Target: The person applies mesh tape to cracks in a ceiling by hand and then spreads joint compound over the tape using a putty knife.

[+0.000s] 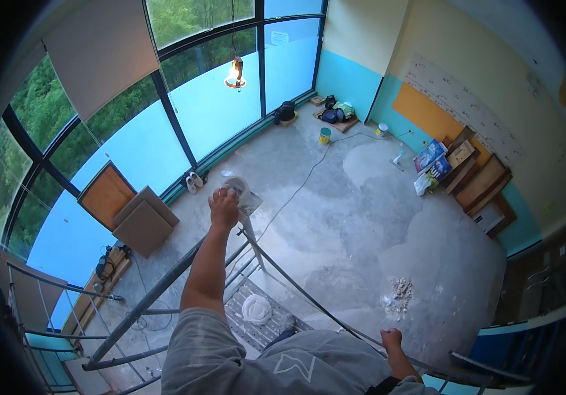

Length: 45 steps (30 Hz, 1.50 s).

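My left hand [224,207] reaches forward, its fingers curled over a translucent round container [241,187] with a square flat piece beside it, at the top of a scaffold post [250,234]. My right hand [392,339] is closed at lower right, near the diagonal scaffold rail [296,289]; what it holds, if anything, is too small to make out. Below me, a white round item [256,309] lies on the perforated metal platform [239,301].
Metal railings [102,352] surround me. Leaning boards [148,220], shoes [194,182], bags [339,115] and wooden panels [484,184] line the walls. A hanging lamp [235,72] glows by the windows. A cable crosses the concrete floor [349,230], near rubble [398,296].
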### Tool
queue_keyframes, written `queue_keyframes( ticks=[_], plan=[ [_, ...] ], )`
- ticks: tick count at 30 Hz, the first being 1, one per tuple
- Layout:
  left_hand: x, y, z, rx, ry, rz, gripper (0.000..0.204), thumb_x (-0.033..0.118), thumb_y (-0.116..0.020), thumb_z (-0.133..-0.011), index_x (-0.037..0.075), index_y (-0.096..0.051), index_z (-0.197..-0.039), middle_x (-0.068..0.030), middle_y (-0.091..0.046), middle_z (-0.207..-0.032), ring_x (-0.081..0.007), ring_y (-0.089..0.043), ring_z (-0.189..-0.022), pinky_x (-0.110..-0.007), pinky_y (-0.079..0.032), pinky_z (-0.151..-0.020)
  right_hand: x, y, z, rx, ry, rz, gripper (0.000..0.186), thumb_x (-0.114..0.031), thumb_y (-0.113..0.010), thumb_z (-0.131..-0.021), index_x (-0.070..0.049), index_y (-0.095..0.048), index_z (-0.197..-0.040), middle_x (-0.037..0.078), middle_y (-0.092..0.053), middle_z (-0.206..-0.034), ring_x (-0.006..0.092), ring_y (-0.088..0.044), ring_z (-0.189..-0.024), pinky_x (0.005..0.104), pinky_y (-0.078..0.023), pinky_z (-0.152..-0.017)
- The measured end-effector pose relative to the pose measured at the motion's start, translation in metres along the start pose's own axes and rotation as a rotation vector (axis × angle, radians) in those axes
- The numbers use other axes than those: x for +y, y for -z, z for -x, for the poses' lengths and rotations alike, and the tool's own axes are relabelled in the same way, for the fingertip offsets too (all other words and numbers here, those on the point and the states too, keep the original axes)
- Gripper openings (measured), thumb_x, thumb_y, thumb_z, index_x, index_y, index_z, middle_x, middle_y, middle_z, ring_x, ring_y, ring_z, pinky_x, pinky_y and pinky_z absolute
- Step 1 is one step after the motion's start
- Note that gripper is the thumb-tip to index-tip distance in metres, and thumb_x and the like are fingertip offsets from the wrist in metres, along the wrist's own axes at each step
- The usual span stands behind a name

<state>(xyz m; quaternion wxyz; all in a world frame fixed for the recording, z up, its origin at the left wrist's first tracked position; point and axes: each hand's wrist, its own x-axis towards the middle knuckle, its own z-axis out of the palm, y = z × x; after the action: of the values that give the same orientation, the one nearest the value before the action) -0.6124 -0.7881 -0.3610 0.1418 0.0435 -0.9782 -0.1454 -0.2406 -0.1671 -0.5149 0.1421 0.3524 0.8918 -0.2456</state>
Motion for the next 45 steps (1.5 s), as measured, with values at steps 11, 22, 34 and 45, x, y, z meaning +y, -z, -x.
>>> queue_keyframes(
  ticks=[11,22,34,45],
  plan=[
    [0.088,0.104,0.080,0.283,-0.175,0.499,0.032,0.005,-0.061,-0.084,0.000,-0.055,-0.115,-0.0226,-0.056,-0.120,-0.0417,-0.051,-0.116,-0.043,-0.041,-0.100,-0.210,0.052,0.018,-0.172,0.445,-0.532,0.033,-0.030,-0.071,-0.083,0.002,-0.064,-0.089,0.010,-0.065,-0.079,0.0175,-0.058,-0.073,0.0333,-0.048,-0.068],
    [0.214,0.157,0.233,-0.031,-0.321,0.771,0.038,0.004,-0.063,-0.085,0.002,-0.053,-0.121,-0.0214,-0.055,-0.127,-0.0370,-0.054,-0.120,-0.041,-0.043,-0.101,-0.360,0.160,0.099,-0.694,1.048,-0.774,0.053,-0.034,-0.061,-0.094,-0.002,-0.050,-0.134,0.018,-0.058,-0.129,0.0278,-0.054,-0.122,0.0366,-0.042,-0.102],
    [0.278,0.249,0.315,-0.081,-0.313,0.456,0.039,0.020,-0.072,-0.083,0.000,-0.059,-0.115,-0.0198,-0.061,-0.109,-0.0374,-0.058,-0.103,-0.043,-0.047,-0.092,-0.365,0.214,0.131,-0.972,1.335,-0.729,0.018,-0.018,-0.066,-0.090,-0.002,-0.062,-0.096,0.007,-0.068,-0.089,0.0155,-0.064,-0.083,0.0302,-0.052,-0.075],
    [0.329,0.425,0.300,0.090,-0.652,-0.435,0.023,0.030,-0.063,-0.089,0.008,-0.070,-0.083,-0.0110,-0.067,-0.078,-0.0255,-0.067,-0.074,-0.039,-0.052,-0.065,-0.454,0.358,0.240,-0.664,1.902,-0.493,0.017,-0.012,-0.068,-0.086,-0.006,-0.068,-0.102,0.005,-0.071,-0.088,0.0156,-0.067,-0.082,0.0299,-0.052,-0.079]
  ],
)
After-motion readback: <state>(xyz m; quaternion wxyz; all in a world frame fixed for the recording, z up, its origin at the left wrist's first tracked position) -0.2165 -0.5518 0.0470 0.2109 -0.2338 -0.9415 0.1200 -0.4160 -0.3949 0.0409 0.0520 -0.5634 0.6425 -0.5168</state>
